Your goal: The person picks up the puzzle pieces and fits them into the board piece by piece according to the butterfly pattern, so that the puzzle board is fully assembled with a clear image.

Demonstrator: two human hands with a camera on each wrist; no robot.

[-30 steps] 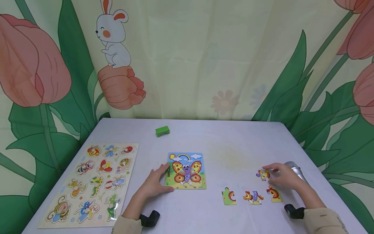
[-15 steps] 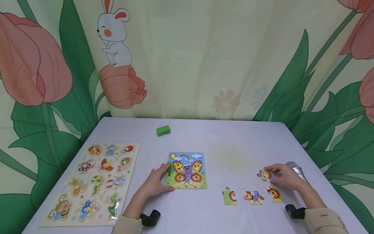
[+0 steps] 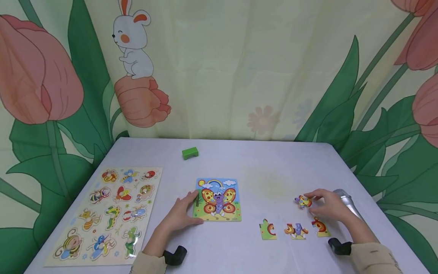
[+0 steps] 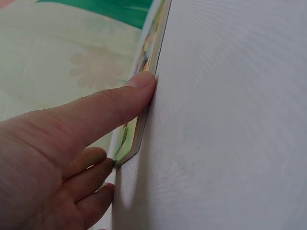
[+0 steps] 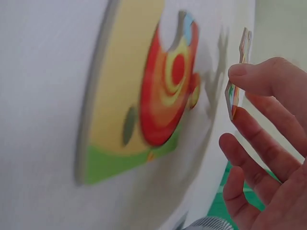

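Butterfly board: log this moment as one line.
left hand: touching butterfly board | right hand: pinching puzzle piece | three loose pieces: on table

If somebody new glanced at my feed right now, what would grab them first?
Probably the bright butterfly picture near the middle of the white table, with the left hand touching its near left corner. Next, towards the table's right side, the right hand pinches a small puzzle piece, with three loose pieces nearer the wearer. Behind the table, the huge pink tulip fills the backdrop's upper left.
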